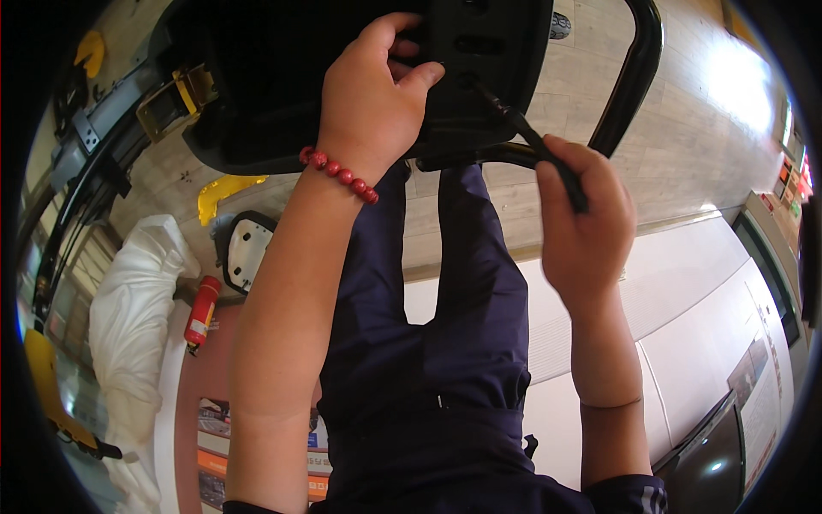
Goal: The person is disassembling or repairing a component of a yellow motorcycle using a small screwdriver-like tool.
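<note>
Right hand (591,214): grip clamped on a black-handled tool (559,174), shaft slanting up-left, tip near a hole (468,80) in the black panel (257,103); cannot tell if touching. Left hand (374,94), red bead bracelet (345,176) at wrist, lies over the panel, thumb and fingers bent; cannot tell if that grip is closed on anything. Black tube (631,77) bends right of panel. Fire extinguisher (202,310) beside white sheet (137,308), far left.

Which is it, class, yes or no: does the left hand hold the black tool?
No, the black tool is gripped in the right hand, and the left hand is apart from it.
</note>
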{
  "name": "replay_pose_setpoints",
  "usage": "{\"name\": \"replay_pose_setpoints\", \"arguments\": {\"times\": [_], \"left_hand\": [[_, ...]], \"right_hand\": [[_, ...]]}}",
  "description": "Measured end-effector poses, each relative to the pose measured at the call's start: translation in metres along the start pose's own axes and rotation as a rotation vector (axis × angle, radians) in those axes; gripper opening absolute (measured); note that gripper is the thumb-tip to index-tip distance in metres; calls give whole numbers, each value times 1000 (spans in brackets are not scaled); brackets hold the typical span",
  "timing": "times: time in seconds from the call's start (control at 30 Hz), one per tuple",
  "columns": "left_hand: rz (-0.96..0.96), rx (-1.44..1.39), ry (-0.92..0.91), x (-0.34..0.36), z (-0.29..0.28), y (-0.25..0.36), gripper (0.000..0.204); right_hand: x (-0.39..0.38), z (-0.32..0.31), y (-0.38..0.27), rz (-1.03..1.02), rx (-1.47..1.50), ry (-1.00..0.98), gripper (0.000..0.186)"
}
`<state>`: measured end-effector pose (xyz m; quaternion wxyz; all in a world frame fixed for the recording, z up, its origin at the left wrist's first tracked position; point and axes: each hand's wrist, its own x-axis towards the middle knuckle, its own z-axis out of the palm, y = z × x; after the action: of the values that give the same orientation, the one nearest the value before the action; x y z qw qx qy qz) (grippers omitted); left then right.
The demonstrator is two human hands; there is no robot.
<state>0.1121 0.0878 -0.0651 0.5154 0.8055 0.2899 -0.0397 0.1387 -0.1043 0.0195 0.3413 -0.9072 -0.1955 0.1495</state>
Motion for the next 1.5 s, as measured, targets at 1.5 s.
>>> {"name": "replay_pose_setpoints", "arguments": {"times": [1.5], "left_hand": [[396, 189, 93, -19, 7, -12, 32]], "right_hand": [[2, 7, -4, -215, -117, 20, 24]]}}
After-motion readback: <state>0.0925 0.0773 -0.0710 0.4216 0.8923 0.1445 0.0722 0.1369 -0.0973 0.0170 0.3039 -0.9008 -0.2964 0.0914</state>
